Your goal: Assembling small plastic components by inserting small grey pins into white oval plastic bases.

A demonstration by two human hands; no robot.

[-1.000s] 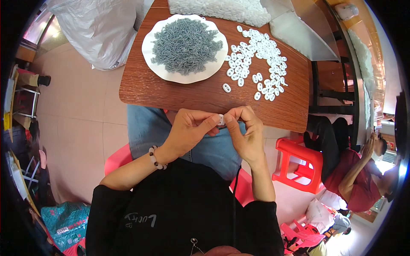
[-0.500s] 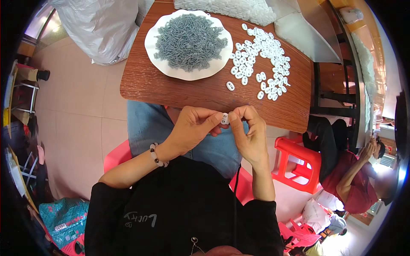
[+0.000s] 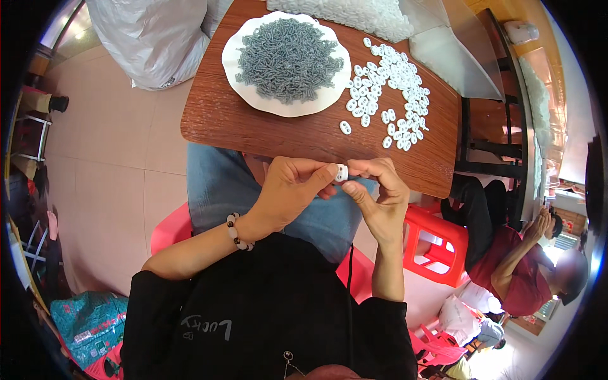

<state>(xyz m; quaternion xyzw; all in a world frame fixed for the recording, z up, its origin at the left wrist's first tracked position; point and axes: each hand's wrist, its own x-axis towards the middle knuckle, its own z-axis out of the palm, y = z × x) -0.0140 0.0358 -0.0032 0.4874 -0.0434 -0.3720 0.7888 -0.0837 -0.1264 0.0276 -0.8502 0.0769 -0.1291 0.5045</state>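
Observation:
My left hand (image 3: 288,190) pinches a small white oval plastic piece (image 3: 342,173) with two dark round spots between thumb and fingertips, just over my lap at the table's near edge. My right hand (image 3: 384,196) is close by on the piece's right side, its thumb and index finger apart; whether a fingertip touches the piece is hard to tell. Beyond my hands, many similar white oval pieces (image 3: 364,101) lie scattered on the brown table (image 3: 253,136). To their left, a white wavy-rimmed plate (image 3: 229,69) bears a heap of small grey spring-like pieces (image 3: 288,60).
More white pieces (image 3: 354,16) lie heaped at the table's far edge, beside a grey panel (image 3: 468,50). A red plastic stool (image 3: 437,244) stands at the right, near a seated person in a dark red shirt (image 3: 506,259). A large white bag (image 3: 152,41) is at far left.
My right thumb and index finger have moved apart from their pinch at the white piece. The piece stays in my left hand, slightly farther right and turned.

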